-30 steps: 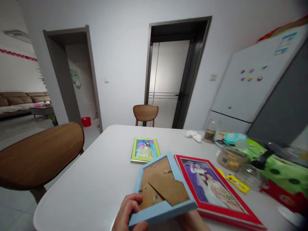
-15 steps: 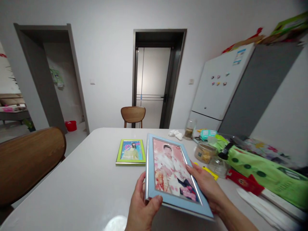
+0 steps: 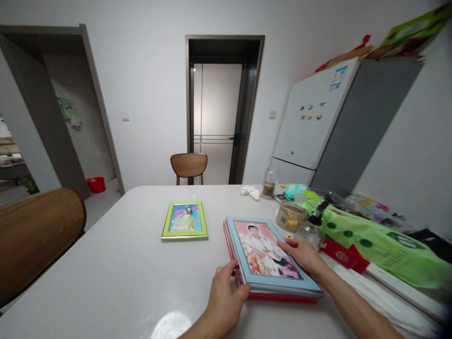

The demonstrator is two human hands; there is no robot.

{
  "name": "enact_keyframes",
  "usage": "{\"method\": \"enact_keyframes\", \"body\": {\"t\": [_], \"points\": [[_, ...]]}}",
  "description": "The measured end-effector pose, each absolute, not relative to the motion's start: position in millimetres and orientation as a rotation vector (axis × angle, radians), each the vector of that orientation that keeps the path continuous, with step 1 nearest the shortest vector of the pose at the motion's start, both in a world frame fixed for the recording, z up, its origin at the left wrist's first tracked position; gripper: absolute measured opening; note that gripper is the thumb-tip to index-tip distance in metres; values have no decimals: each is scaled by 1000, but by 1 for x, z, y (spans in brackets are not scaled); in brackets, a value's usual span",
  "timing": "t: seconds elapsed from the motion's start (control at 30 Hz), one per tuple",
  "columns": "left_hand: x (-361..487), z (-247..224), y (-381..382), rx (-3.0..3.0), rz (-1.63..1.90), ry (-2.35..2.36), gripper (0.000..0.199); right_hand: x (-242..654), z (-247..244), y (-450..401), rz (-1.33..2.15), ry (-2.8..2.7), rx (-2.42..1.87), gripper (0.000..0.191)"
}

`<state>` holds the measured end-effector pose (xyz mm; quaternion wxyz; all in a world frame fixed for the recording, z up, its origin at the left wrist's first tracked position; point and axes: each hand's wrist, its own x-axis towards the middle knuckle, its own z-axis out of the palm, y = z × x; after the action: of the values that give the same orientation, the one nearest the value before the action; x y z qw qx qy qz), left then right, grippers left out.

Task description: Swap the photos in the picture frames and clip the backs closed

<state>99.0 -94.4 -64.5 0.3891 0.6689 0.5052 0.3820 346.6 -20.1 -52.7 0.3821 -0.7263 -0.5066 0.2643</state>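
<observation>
A light blue picture frame (image 3: 264,249) lies on top of a red frame (image 3: 282,297) on the white table, and the two make a stack. My left hand (image 3: 226,296) grips the stack's near left corner, thumb on the front edge and fingers at the left side. My right hand (image 3: 305,256) holds the right edge of the blue frame, its fingertips over the border. Further left, a green frame (image 3: 185,221) with a picture of a figure in a pale yellow dress lies flat, touched by neither hand.
Right of the stack are a jar with yellow contents (image 3: 291,216), a green bag (image 3: 374,240), a red item (image 3: 344,255) and white cloth (image 3: 374,301). A glass jar (image 3: 270,183) and tissue (image 3: 250,191) stand further back. Wooden chairs (image 3: 189,165) flank the table (image 3: 123,263).
The blue frame has come down, right and flatter, onto a red frame that was not visible before. Both hands moved with it. The view has turned slightly right.
</observation>
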Motion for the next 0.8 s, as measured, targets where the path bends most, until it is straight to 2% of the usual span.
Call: {"method": "enact_keyframes", "body": {"t": [0.07,0.17,0.27,0.4,0.53,0.63,0.73,0.8], "points": [[86,-64,-86,1819,965,1291,46,348,-51,-19,608,-1302,-1892,29],[54,-59,-57,2138,901,1550,46,334,-35,-23,405,-1329,-1894,38],[16,-53,-25,2265,741,1843,49,288,-15,-42,208,-1498,-1699,41],[-12,-47,-14,2301,626,1892,37,197,-14,-73,539,-1737,-1392,38],[-18,-42,-49,2349,533,1877,26,139,-48,-78,604,-1779,-1406,48],[-27,-45,-90,2351,511,1838,28,129,-74,-73,537,-1808,-1515,54],[-37,-64,-130,2407,646,1641,44,133,-90,-77,516,-1855,-1551,54],[-38,-84,-149,2462,772,1527,33,135,-96,-84,537,-1848,-1525,53]]}}
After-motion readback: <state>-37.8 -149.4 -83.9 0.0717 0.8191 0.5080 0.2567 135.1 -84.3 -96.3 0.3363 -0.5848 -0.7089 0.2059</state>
